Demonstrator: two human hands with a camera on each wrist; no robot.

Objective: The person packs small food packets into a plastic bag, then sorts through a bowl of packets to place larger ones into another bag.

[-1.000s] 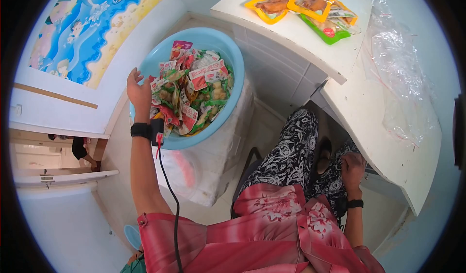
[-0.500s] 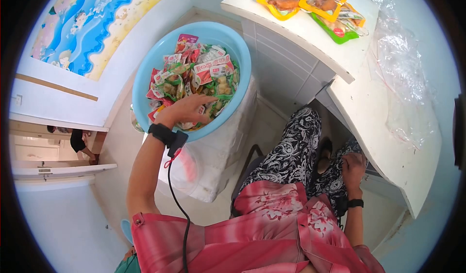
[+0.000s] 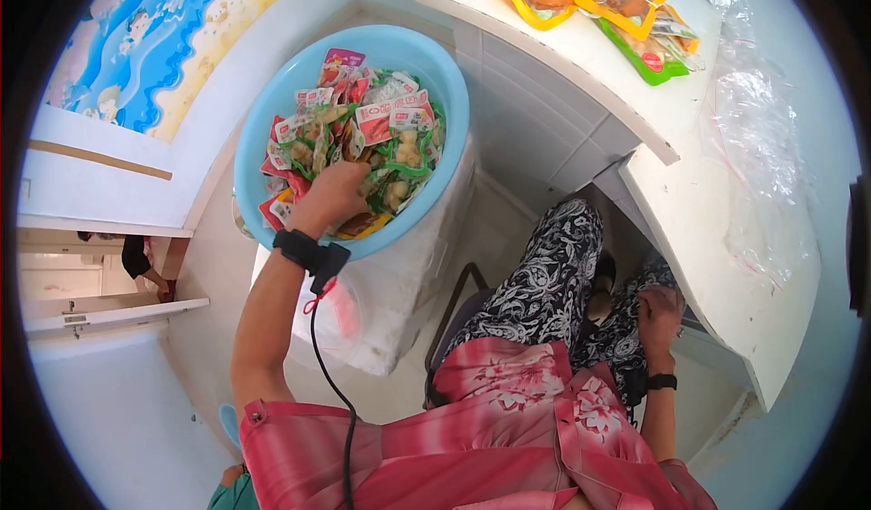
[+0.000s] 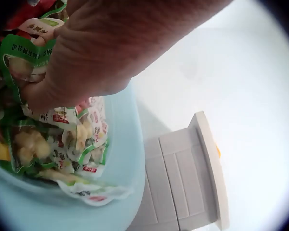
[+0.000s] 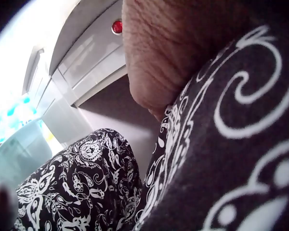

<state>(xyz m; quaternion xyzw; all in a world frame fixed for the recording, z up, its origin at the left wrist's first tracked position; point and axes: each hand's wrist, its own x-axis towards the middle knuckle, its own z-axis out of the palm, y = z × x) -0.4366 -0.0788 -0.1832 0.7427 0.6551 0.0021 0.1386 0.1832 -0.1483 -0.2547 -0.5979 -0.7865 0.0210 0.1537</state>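
My left hand [image 3: 331, 200] reaches down into a light blue basin [image 3: 458, 115] heaped with small snack packets [image 3: 374, 122]. In the left wrist view the thumb and fingers pinch a green-edged snack packet [image 4: 20, 48] with pale food showing through its window. More vacuum-sealed packets [image 4: 31, 147] lie under and beside that hand, and the fingertips are partly hidden. My right hand [image 3: 660, 318] rests on the patterned trouser leg [image 3: 544, 274], fingers loosely bent, holding nothing.
The basin stands on a white foam box [image 3: 363, 328]. Several yellow- and green-edged food packs [image 3: 621, 2] lie on the white desk [image 3: 544, 43] at the upper right, near crumpled clear plastic bags [image 3: 758, 138]. A cable [image 3: 331, 374] trails from the left wrist. Another person [image 3: 141, 260] shows beyond the doorway.
My left hand moved from the basin's left rim across over the packets, then down among them, its fingers closing on a packet. The right hand stayed on the leg.
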